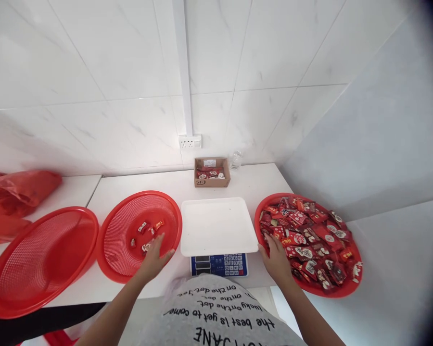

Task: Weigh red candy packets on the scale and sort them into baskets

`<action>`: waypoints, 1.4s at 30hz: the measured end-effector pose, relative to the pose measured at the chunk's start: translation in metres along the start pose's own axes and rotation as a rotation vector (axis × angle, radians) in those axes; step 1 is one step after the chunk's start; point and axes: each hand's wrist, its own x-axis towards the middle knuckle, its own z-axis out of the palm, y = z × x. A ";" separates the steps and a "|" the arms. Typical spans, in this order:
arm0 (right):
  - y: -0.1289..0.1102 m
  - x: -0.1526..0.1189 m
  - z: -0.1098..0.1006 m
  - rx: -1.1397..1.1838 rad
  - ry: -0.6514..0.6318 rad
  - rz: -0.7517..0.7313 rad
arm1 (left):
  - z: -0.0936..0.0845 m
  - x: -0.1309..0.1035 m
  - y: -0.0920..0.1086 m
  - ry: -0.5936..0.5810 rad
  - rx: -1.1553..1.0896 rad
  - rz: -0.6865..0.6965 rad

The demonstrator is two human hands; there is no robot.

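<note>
So the left hand (154,257) is reaching into the middle red basket (122,269), palm down, its fingers (162,241) spreading loosely over the few wrapped candies (148,233) lying on the mesh. I can't tell if it's actually gripping one; a wrapper is peeking out just under the fingertips, but nothing is clearly pinched. The right hand (276,257) is doing the mirror thing on the other side, fingers (268,241) lying flat and slightly open on the near-left edge of the heaped candy pile (306,235) in the right red tray (346,288). Again, touching, not obviously holding.

Between the two hands the scale (219,264) is sitting with its white pan (218,225) bare, the keypad facing the person. That looks like why the layout is what it is: full tray just beside one hand, nearly bare basket just beside the other, weighing pan in the middle, so either hand is getting to it without crossing over.

Farther out past the left hand, a second red basket (39,262) is tilting on the surface (252,185), with red plastic bags (19,190) beyond it. Well beyond the fingers, against the wall, a small cardboard box (212,179) is holding more candies, next to a clear bottle (236,159) and below a wall socket (189,141).
</note>
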 end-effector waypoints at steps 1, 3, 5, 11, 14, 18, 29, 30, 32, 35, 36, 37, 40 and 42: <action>0.001 -0.001 0.001 -0.004 -0.017 0.014 | 0.007 -0.003 -0.004 -0.072 0.133 0.068; 0.000 -0.002 0.001 -0.015 -0.058 0.041 | 0.015 -0.007 -0.008 -0.174 0.354 0.125; -0.002 -0.002 -0.001 -0.021 -0.087 0.056 | 0.016 -0.006 -0.010 -0.211 0.459 0.139; -0.006 -0.002 -0.004 -0.012 -0.112 0.072 | -0.004 0.009 -0.006 -0.218 0.647 0.148; -0.005 -0.002 -0.004 -0.009 -0.114 0.072 | -0.010 0.014 -0.002 -0.163 0.749 0.103; -0.003 -0.003 -0.004 0.016 -0.092 0.060 | -0.013 0.018 0.003 -0.081 0.793 0.029; 0.002 0.001 -0.004 0.179 -0.047 0.112 | -0.010 0.024 0.002 0.056 0.763 0.042; 0.005 0.003 -0.004 0.204 -0.052 0.141 | -0.010 0.025 0.001 0.090 0.765 0.063; 0.012 0.007 -0.006 0.241 -0.073 0.183 | -0.009 0.027 0.000 0.178 0.758 0.154; 0.020 0.012 -0.011 0.225 -0.107 0.176 | 0.001 0.031 0.006 0.293 0.698 0.341; 0.022 0.014 -0.013 0.199 -0.114 0.174 | 0.007 0.032 0.011 0.306 0.673 0.395; 0.022 0.016 -0.014 0.169 -0.131 0.168 | 0.015 0.032 0.018 0.304 0.650 0.442; 0.017 0.025 -0.015 0.125 -0.161 0.160 | 0.047 0.032 0.046 0.213 0.602 0.571; 0.010 0.034 -0.013 0.140 -0.178 0.161 | 0.072 0.030 0.070 0.109 0.581 0.653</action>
